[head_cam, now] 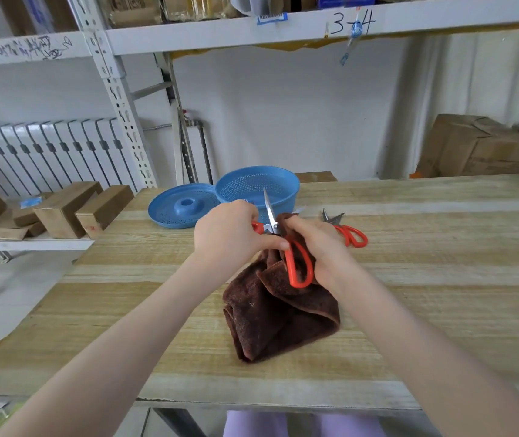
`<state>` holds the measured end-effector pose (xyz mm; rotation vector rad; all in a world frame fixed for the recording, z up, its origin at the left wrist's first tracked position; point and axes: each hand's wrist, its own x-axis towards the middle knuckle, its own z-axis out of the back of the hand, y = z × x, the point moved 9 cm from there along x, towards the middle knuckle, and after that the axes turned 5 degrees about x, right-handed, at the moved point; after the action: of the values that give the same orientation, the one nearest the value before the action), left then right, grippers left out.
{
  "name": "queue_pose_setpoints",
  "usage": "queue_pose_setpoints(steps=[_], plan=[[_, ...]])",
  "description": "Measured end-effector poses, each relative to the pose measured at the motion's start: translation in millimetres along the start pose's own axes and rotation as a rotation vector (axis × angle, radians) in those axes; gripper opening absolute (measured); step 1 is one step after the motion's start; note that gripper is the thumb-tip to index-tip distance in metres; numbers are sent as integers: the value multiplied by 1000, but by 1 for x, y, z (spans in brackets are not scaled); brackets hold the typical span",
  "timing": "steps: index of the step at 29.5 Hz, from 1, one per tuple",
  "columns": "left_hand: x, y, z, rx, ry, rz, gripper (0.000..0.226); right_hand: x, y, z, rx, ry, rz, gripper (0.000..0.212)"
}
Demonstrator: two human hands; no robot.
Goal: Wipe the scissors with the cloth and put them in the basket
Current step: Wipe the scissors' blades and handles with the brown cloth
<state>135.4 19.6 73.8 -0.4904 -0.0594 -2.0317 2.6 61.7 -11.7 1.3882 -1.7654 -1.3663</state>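
Observation:
My left hand (228,234) grips a pair of red-handled scissors (299,266) near the pivot, with the blades spread open and one blade pointing up toward the basket. My right hand (318,244) holds a brown cloth (270,316) bunched against the other blade; the rest of the cloth hangs down onto the wooden table (441,279). The blue perforated basket (258,186) stands just behind my hands. A second pair of red-handled scissors (349,234) lies on the table to the right of my hands.
A blue lid (182,208) lies left of the basket. Wooden blocks (62,209) sit on a low shelf at the left. A cardboard box (472,146) stands at the back right. A metal shelf rack (251,29) runs overhead.

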Motion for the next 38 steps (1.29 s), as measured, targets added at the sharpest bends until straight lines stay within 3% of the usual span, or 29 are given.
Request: queue_pose_setpoints(steps=[4, 10, 20, 27, 32, 38], plan=[[2, -5, 7, 4, -24, -17, 69, 7, 16, 2, 40, -46, 14, 13], [4, -1, 11, -26, -27, -6, 70, 1, 18, -5, 14, 43, 38, 25], [1, -6, 13, -56, -30, -24, 69, -10, 23, -5, -27, 57, 42, 18], [2, -8, 14, -85, -41, -35, 70, -6, 28, 1, 74, -15, 46, 13], [-3, -4, 9, -83, -29, -11, 70, -9, 22, -6, 21, 75, 44, 38], [-2, -4, 8, -85, -21, -23, 73, 1, 32, 8, 47, -56, 75, 14]])
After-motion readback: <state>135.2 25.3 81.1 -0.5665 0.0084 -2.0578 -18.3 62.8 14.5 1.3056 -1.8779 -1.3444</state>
